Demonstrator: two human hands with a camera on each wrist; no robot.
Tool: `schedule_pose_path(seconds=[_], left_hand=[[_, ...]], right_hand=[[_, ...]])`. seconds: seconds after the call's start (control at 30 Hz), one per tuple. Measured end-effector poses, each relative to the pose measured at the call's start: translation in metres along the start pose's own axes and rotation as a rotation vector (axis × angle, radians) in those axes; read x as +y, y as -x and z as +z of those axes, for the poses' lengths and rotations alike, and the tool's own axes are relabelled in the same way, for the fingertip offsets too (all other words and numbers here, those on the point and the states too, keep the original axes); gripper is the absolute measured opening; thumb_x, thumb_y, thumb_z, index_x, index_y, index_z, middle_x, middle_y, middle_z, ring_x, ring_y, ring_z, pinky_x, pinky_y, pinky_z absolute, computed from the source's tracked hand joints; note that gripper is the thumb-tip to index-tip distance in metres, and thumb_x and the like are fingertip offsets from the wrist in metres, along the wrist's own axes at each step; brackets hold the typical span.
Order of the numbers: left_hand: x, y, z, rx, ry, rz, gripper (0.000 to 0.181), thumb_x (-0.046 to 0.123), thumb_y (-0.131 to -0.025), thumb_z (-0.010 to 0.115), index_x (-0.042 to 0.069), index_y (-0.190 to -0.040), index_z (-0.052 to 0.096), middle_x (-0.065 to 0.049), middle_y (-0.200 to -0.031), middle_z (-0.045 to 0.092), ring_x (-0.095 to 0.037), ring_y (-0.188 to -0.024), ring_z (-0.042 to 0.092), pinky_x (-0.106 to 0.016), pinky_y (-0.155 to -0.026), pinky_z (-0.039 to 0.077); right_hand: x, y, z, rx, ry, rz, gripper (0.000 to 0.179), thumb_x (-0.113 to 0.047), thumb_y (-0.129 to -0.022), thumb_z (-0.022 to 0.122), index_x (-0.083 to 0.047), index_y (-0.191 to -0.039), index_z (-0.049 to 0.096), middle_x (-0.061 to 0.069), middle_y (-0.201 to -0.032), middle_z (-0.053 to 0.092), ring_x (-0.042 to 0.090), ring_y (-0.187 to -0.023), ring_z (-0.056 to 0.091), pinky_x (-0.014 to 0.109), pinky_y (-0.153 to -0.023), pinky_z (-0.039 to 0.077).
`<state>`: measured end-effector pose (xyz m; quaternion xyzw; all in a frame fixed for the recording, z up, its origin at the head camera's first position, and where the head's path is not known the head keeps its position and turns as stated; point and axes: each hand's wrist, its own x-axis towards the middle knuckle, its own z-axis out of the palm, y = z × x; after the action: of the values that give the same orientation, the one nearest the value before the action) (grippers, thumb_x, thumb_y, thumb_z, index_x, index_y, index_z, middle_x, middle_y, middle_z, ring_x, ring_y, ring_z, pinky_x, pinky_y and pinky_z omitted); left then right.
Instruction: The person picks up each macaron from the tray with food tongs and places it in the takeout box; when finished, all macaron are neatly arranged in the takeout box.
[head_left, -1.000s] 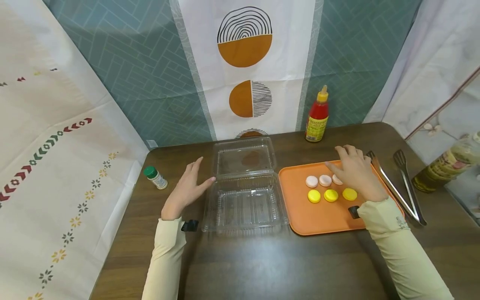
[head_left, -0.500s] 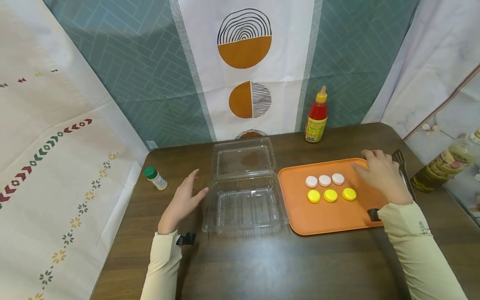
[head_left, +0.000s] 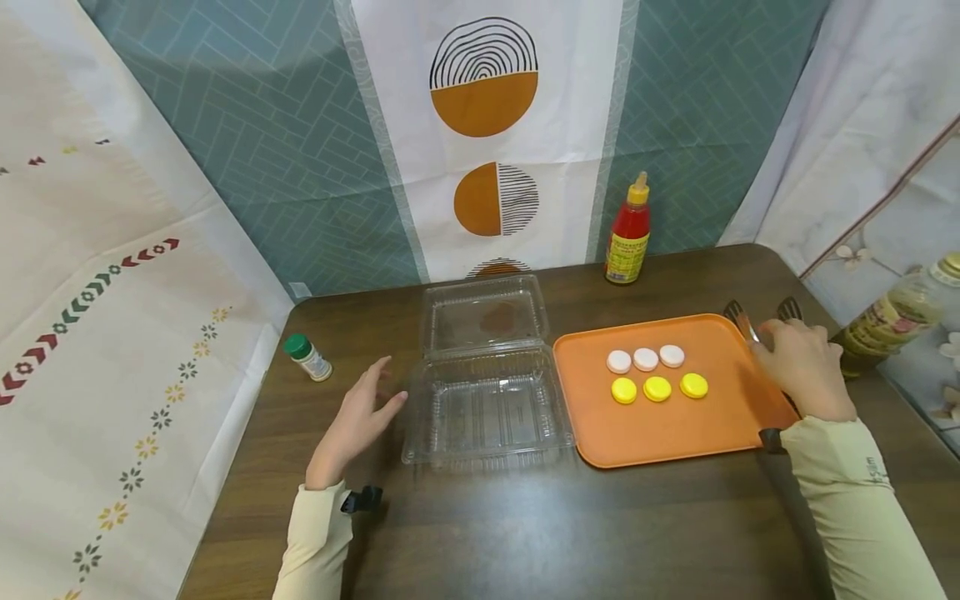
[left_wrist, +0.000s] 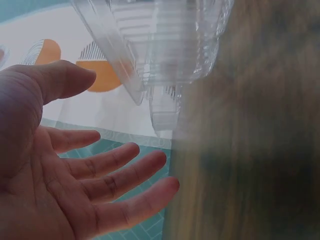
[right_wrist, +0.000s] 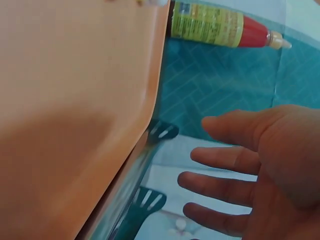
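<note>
My right hand [head_left: 810, 371] hovers over the tongs [head_left: 789, 310] at the right of the orange tray [head_left: 600, 442]. In the right wrist view its fingers [right_wrist: 220, 190] are spread apart and hold nothing. The tongs' dark slotted heads [right_wrist: 151, 199] lie beyond them, and the hand hides much of the handles in the head view. Left of the clear plastic container [head_left: 491, 408], my left hand [head_left: 352, 433] is held with thumb and fingers apart, touching nothing. The container's lid [head_left: 483, 317] is folded back.
On the tray sit two rows of small round pieces, white ones [head_left: 646, 359] behind yellow ones [head_left: 657, 388]. A red sauce bottle [head_left: 628, 233] stands at the back, an oil bottle [head_left: 888, 325] at the right. A green-capped shaker [head_left: 307, 357] is at the left.
My right hand has moved right, from above the tray to over the tongs. The left hand has drawn slightly back, away from the container.
</note>
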<state>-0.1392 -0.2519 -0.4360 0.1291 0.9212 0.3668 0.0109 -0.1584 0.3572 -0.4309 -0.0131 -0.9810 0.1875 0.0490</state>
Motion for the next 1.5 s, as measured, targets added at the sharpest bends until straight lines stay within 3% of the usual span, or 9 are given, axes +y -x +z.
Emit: schedule_pose_path(seconds=[0.2, 0.37, 0.6, 0.73, 0.97, 1.23, 1.5], left_hand=[[0.002, 0.008, 0.005, 0.005, 0.042, -0.002, 0.061, 0.014, -0.101, 0.063, -0.005, -0.151, 0.034, -0.03, -0.135, 0.053, -0.04, -0.108, 0.063, -0.054, -0.086, 0.055], [0.004, 0.013, 0.01, 0.001, 0.073, -0.008, 0.058, 0.012, -0.1, 0.063, -0.006, -0.149, 0.036, -0.029, -0.133, 0.055, -0.041, -0.108, 0.063, -0.054, -0.087, 0.056], [0.002, 0.013, 0.015, 0.024, 0.091, 0.003, 0.055, 0.009, -0.099, 0.064, -0.007, -0.146, 0.04, -0.027, -0.128, 0.059, -0.04, -0.104, 0.065, -0.054, -0.085, 0.056], [0.001, 0.015, 0.017, 0.024, 0.1, -0.004, 0.054, 0.008, -0.099, 0.064, -0.005, -0.146, 0.042, -0.026, -0.128, 0.06, -0.039, -0.104, 0.065, -0.053, -0.084, 0.056], [-0.001, 0.016, 0.019, 0.029, 0.115, 0.015, 0.053, 0.007, -0.099, 0.064, -0.006, -0.145, 0.042, -0.025, -0.127, 0.06, -0.039, -0.103, 0.065, -0.052, -0.084, 0.056], [0.001, 0.02, 0.019, 0.026, 0.127, -0.014, 0.052, 0.006, -0.098, 0.063, -0.008, -0.144, 0.043, -0.025, -0.126, 0.06, -0.038, -0.103, 0.065, -0.052, -0.084, 0.056], [0.002, 0.019, 0.02, -0.001, 0.138, -0.029, 0.05, 0.008, -0.1, 0.062, -0.008, -0.144, 0.044, -0.025, -0.127, 0.06, -0.038, -0.106, 0.065, -0.052, -0.086, 0.056]], right_hand=[[0.016, 0.005, -0.001, -0.048, 0.007, 0.026, 0.037, -0.015, -0.1, 0.056, 0.014, -0.123, 0.056, 0.046, -0.115, 0.051, 0.072, -0.093, 0.039, 0.078, -0.067, 0.032], [0.024, 0.008, 0.001, -0.081, 0.024, 0.033, 0.036, -0.014, -0.097, 0.06, 0.015, -0.119, 0.058, 0.046, -0.113, 0.055, 0.069, -0.085, 0.049, 0.072, -0.06, 0.038], [0.03, 0.012, 0.002, -0.063, 0.023, 0.045, 0.034, -0.011, -0.092, 0.062, 0.014, -0.116, 0.06, 0.043, -0.107, 0.058, 0.063, -0.08, 0.054, 0.062, -0.054, 0.042], [0.035, 0.016, 0.003, -0.076, 0.017, 0.056, 0.037, -0.009, -0.09, 0.064, 0.016, -0.117, 0.057, 0.044, -0.108, 0.056, 0.065, -0.084, 0.052, 0.067, -0.059, 0.043], [0.036, 0.012, 0.006, -0.101, -0.001, 0.126, 0.063, -0.011, -0.088, 0.067, 0.024, -0.131, 0.037, 0.052, -0.111, 0.031, 0.07, -0.092, 0.043, 0.072, -0.068, 0.041], [0.038, 0.002, 0.006, -0.166, 0.051, 0.141, 0.076, -0.019, -0.09, 0.067, 0.031, -0.133, 0.027, 0.054, -0.113, 0.039, 0.069, -0.098, 0.043, 0.075, -0.074, 0.042], [0.044, 0.004, 0.006, -0.182, 0.034, 0.121, 0.064, -0.014, -0.091, 0.064, 0.03, -0.119, 0.027, 0.055, -0.102, 0.037, 0.072, -0.087, 0.045, 0.073, -0.066, 0.043]])
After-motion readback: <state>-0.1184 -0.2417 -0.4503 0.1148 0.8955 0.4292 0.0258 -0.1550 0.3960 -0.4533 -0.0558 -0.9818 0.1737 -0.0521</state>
